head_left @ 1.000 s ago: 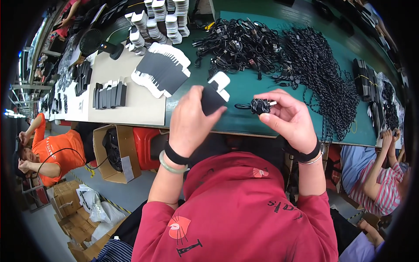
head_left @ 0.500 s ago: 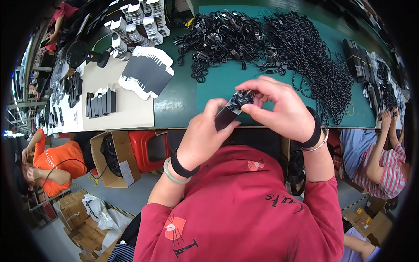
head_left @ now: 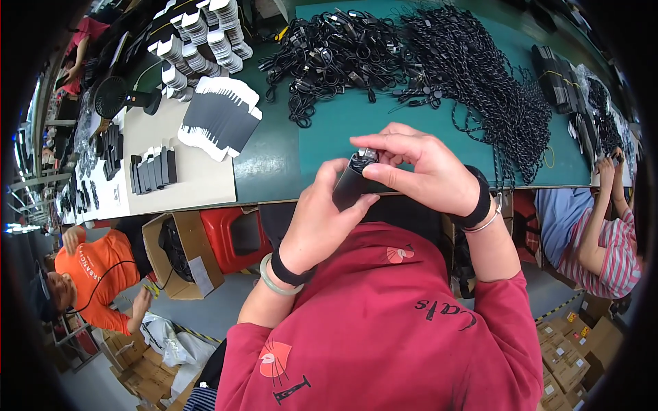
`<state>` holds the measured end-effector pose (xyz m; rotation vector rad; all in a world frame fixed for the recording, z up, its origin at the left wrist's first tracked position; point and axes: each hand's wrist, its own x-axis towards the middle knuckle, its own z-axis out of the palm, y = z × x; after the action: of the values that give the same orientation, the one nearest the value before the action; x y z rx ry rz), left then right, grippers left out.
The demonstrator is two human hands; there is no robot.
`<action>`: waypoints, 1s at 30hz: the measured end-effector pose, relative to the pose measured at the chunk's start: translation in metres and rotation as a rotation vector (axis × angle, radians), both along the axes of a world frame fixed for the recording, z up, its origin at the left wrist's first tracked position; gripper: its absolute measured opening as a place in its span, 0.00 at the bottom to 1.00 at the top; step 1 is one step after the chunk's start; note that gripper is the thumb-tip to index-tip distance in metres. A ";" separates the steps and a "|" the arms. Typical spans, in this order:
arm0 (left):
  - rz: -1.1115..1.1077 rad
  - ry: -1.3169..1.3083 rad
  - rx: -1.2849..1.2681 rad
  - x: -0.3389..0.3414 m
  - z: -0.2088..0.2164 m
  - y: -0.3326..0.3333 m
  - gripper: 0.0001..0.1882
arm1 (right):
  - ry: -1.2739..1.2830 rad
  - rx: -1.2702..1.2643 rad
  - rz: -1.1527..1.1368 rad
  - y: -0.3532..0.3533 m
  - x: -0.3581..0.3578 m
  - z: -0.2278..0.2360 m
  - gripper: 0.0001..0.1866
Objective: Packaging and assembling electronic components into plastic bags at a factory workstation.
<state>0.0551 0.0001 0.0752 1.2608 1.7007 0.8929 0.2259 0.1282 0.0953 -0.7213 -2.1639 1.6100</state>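
My left hand (head_left: 312, 216) is wrapped round a slim black box (head_left: 348, 188), held tilted above the table's near edge. A bundled black cable (head_left: 364, 161) shows at the box's open upper end, with a bit of metal or shiny grey on top. At that opening my right hand (head_left: 432, 175) pinches the cable, thumb at the rim and forefinger stretched over the top. The lower part of the cable is hidden inside the box. Beyond my hands lies a heap of black cables (head_left: 336, 58) with metal plugs.
Black-and-white braided cords (head_left: 480, 89) spread at the right. On the left are fanned flat black cartons (head_left: 223, 123), a row of upright black boxes (head_left: 154, 171), white-edged carton stacks (head_left: 195, 55) and a small fan (head_left: 113, 97). A red stool (head_left: 233, 240) stands below; co-workers sit both sides.
The cable bundle has gone deeper into the box, and my right fingers have moved closer over the opening. The co-worker in orange at the left has changed posture. The view has shifted slightly.
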 end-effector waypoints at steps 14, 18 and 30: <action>-0.018 0.066 0.070 0.002 -0.003 0.000 0.27 | 0.189 -0.475 -0.148 -0.014 0.000 -0.015 0.15; -0.040 0.118 0.179 0.005 -0.008 0.000 0.28 | 0.128 -0.543 -0.156 -0.013 0.002 -0.009 0.16; -0.035 -0.053 -0.025 0.002 0.002 0.001 0.27 | 0.215 -0.405 -0.061 -0.004 0.004 -0.025 0.17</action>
<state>0.0568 0.0016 0.0769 1.2364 1.6382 0.8742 0.2295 0.1238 0.0699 -0.6790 -1.6700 2.0164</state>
